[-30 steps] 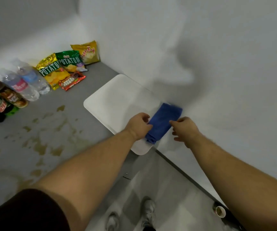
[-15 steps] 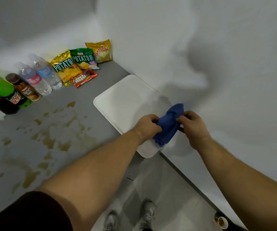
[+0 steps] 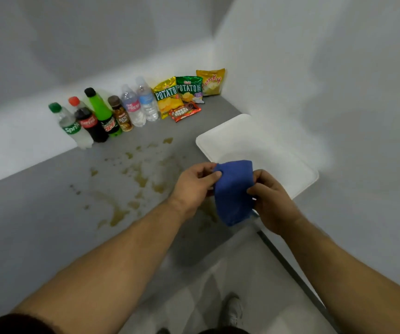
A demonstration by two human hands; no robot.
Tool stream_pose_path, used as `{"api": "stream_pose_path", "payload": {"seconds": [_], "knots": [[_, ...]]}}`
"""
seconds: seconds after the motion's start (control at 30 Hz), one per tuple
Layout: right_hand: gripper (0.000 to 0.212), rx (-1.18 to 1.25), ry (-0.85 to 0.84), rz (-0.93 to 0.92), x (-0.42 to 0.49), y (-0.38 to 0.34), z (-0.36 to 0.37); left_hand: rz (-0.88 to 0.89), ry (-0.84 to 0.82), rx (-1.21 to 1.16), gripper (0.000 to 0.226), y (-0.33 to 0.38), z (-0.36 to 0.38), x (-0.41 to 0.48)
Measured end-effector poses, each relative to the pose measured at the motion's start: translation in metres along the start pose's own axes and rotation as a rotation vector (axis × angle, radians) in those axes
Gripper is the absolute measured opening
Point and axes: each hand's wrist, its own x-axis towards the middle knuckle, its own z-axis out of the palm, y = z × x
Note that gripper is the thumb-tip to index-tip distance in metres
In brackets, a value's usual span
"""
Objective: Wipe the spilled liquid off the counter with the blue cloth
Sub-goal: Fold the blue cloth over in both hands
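Note:
The blue cloth (image 3: 233, 192) hangs folded in the air between both hands, above the counter's front edge. My left hand (image 3: 195, 186) pinches its upper left corner with thumb and fingers. My right hand (image 3: 270, 201) grips its right edge. The spilled liquid (image 3: 136, 179) is a scatter of brownish puddles and drops across the grey counter (image 3: 37, 213), left of the hands.
A white tray (image 3: 242, 138) lies on the counter behind the cloth, near the right wall. Several drink bottles (image 3: 102, 116) and snack bags (image 3: 184, 95) line the back wall. The counter's front edge runs under my forearms; floor and shoes show below.
Both hands lifted the cloth off the white tray and brought it toward me and left, now held up over the counter edge. The view swung left, showing more bottles.

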Motion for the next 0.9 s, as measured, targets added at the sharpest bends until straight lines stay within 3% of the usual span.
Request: {"api": "stream_pose_path", "payload": {"seconds": [0.07,0.1,0.23,0.3,0.57,0.7,0.8,0.9], "knots": [[0.014,-0.01,-0.016,-0.002,-0.009,0.013,0.032,0.006,0.045,-0.006,0.006,-0.006,-0.03,-0.024],[0.015,-0.009,-0.012,-0.004,-0.014,0.018,0.05,0.008,0.073,0.003,0.012,-0.009,-0.045,-0.035],[0.053,-0.049,-0.095,0.003,-0.034,0.042,0.115,0.037,0.154,0.072,0.019,-0.027,-0.107,-0.076],[0.06,-0.174,-0.153,0.014,-0.044,0.05,0.144,0.074,0.185,0.107,0.022,-0.034,-0.137,-0.098],[0.036,-0.533,-0.236,0.042,-0.077,0.078,0.213,0.139,0.244,0.154,0.016,-0.054,-0.21,-0.174],[0.017,-0.812,-0.256,-0.071,-0.079,0.081,0.222,0.213,0.251,0.193,0.026,-0.059,-0.218,-0.199],[0.018,-0.956,-0.303,-0.208,-0.075,0.081,0.22,0.233,0.276,0.239,0.03,-0.067,-0.211,-0.212],[0.022,-0.946,-0.445,-0.307,-0.073,0.081,0.206,0.23,0.306,0.217,0.032,-0.077,-0.202,-0.22]]}}
